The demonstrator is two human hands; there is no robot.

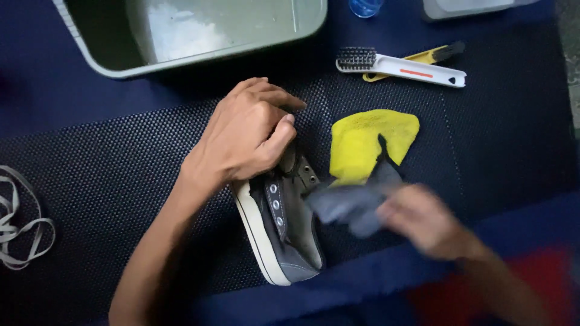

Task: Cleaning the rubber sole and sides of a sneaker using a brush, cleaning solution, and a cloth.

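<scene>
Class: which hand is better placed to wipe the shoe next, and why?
Right. The right hand already grips the grey cloth beside the shoe, while the left hand is occupied steadying the shoe's front.

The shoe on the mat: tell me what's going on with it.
A person is working on a grey shoe that lies on a dark dotted mat. The left hand grips one end of the shoe and steadies it. The right hand, blurred with motion, holds a grey cloth against the shoe's side. A yellow cloth lies beside it, two brushes lie further back, a green tub stands behind, and white laces lie off to the left.
</scene>
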